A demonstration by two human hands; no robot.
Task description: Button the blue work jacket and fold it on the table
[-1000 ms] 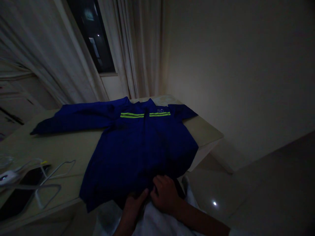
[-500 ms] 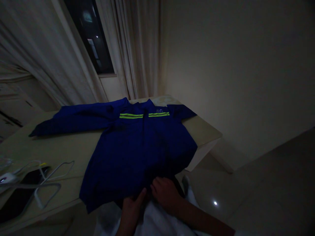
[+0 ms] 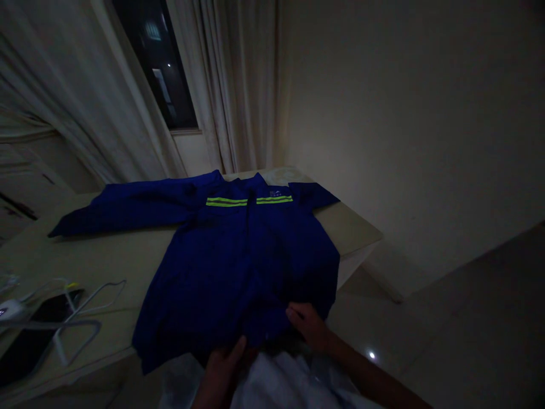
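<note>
One blue jacket lies before us, clamped in the fingers of our left hand at seven o'clock and right hand at five, a phone at eight.

The left hand is partly hidden beneath the blue jacket, whose chest print is too small to read, while the frame's left edge cuts off the black phone, the white plug and the tabletop, and its bottom edge cuts off both forearms and the pale cloth.
</note>
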